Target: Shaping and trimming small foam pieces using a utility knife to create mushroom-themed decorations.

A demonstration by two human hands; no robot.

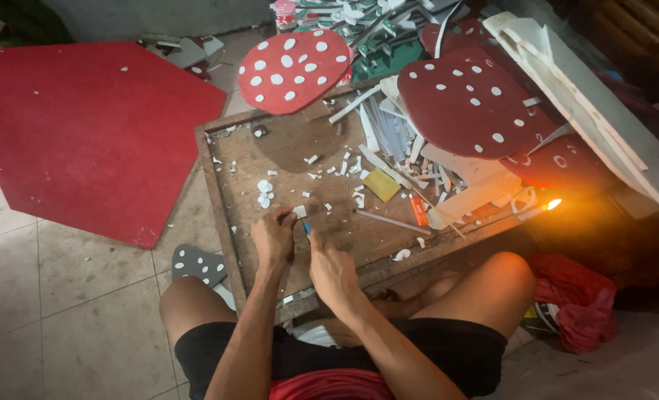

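Note:
I sit cross-legged at a low wooden tray table (218, 185). My left hand (272, 238) presses a small white foam piece (299, 211) onto the wood, fingers curled over it. Beside it, my right hand (329, 267) grips a blue-handled cutter (306, 229) whose tip meets the foam piece. Several white foam scraps (263, 192) lie scattered just beyond my hands.
Red mushroom caps with white dots (294, 70) (466, 104) rest at the table's far side, with white foam strips (389, 133), a yellow block (381, 184), an orange lighter (418, 211) and a burning candle flame (553, 204). A big red board (85, 126) lies on the tiled floor.

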